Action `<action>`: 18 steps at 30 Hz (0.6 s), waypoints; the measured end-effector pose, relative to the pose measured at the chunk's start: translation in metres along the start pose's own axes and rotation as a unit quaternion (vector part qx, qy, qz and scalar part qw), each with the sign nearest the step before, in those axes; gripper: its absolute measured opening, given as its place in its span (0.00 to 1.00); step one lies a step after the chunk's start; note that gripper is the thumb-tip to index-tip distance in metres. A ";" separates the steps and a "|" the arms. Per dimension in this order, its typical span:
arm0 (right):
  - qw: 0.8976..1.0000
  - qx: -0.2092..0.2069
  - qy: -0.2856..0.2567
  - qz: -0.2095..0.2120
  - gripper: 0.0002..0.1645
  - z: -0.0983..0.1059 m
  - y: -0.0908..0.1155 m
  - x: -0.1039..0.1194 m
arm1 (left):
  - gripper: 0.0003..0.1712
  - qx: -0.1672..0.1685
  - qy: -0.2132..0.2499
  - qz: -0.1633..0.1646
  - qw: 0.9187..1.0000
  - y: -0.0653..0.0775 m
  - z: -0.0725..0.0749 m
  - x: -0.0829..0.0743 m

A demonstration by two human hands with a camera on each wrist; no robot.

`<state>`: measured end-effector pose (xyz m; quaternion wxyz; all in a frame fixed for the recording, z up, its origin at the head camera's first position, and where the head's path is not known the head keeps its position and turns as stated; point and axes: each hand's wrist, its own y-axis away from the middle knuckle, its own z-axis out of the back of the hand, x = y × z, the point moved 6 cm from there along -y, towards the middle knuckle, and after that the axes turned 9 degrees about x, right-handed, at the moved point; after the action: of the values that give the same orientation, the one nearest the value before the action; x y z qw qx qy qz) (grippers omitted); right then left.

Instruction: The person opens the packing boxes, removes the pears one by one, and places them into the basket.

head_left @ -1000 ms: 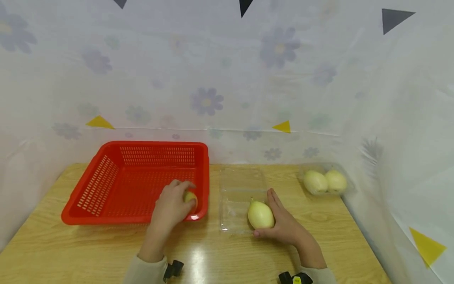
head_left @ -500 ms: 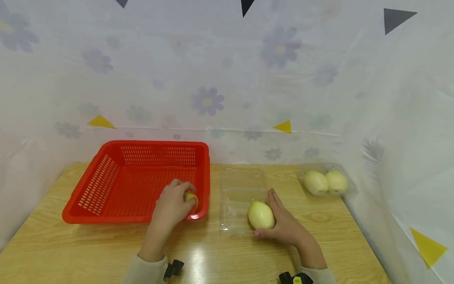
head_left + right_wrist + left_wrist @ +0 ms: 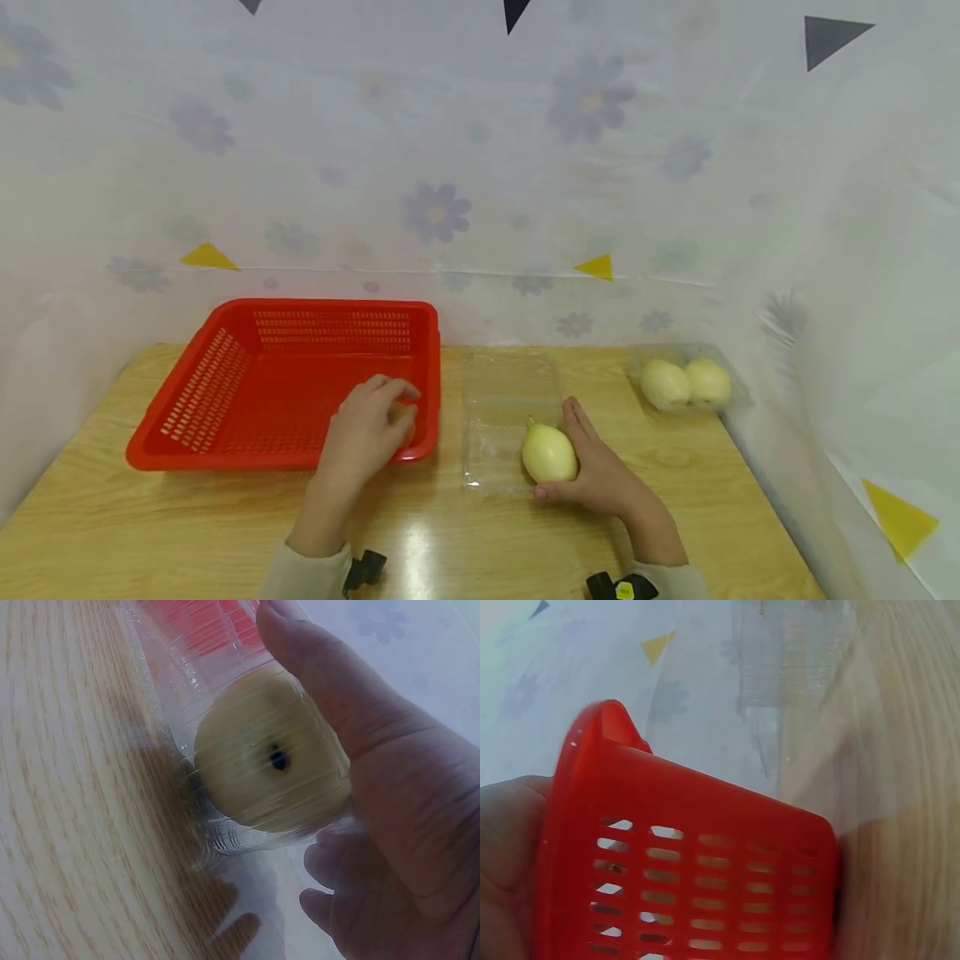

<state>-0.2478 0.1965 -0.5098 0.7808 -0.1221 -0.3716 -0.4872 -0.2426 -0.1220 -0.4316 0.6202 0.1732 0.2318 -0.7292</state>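
Observation:
My left hand (image 3: 363, 429) reaches over the front rim of a red plastic basket (image 3: 225, 462), at its right corner. Its curled fingers hold a yellow pear (image 3: 397, 410), of which only a sliver shows between fingers and thumb. In the left wrist view the basket wall (image 3: 720, 799) hides that pear. On the right, a pale yellow pear (image 3: 549, 454) lies in the right end of an opened clear plastic box (image 3: 491, 450). My right hand (image 3: 603, 479) grips this end, fingers behind and thumb in front; the right wrist view shows the thumb (image 3: 330, 667) over the box edge.
A second clear box (image 3: 723, 404) with two pale pears (image 3: 686, 383) stands at the table's back right. The wooden table (image 3: 465, 550) ends at a flower-patterned white sheet (image 3: 517, 167), which also hangs along the right side.
Less of the pear in my left hand shows now, the fingers having shifted slightly inside the basket. My right hand, the box and its pear stay in place.

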 end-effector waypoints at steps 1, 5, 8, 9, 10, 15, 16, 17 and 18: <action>1.000 0.000 -0.001 0.001 0.81 0.000 -0.001 0.000 | 0.10 -0.010 -0.001 -0.011 1.000 0.001 0.003 -0.003; 1.000 -0.001 -0.002 0.000 0.81 0.000 -0.001 0.001 | 0.09 -0.065 0.004 -0.080 0.995 0.008 0.011 -0.024; 1.000 -0.002 -0.003 -0.002 0.81 0.000 0.000 0.001 | 0.08 -0.107 0.018 -0.165 0.980 0.015 0.011 -0.048; 1.000 -0.002 -0.002 -0.003 0.81 0.000 0.000 0.000 | 0.08 -0.119 0.021 -0.194 0.974 0.018 0.010 -0.057; 1.000 -0.002 -0.001 -0.003 0.81 0.000 0.001 0.000 | 0.09 -0.126 0.024 -0.221 0.967 0.021 0.008 -0.066; 1.000 -0.008 0.006 0.004 0.80 0.001 0.001 0.002 | 0.15 -0.100 0.020 -0.317 0.943 0.033 -0.017 -0.104; 1.000 -0.009 0.007 0.006 0.80 0.001 0.001 0.002 | 0.17 -0.084 0.015 -0.325 0.942 0.034 -0.025 -0.109; 1.000 -0.009 0.008 0.007 0.80 0.001 0.002 0.003 | 0.18 -0.070 0.010 -0.331 0.941 0.035 -0.033 -0.113; 1.000 -0.009 0.007 0.008 0.80 0.001 0.002 0.003 | 0.19 -0.057 0.005 -0.333 0.941 0.036 -0.041 -0.116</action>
<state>-0.2461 0.1960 -0.5068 0.7862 -0.1285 -0.3604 -0.4852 -0.1888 -0.0089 -0.4073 0.3492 0.0544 0.3204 -0.8789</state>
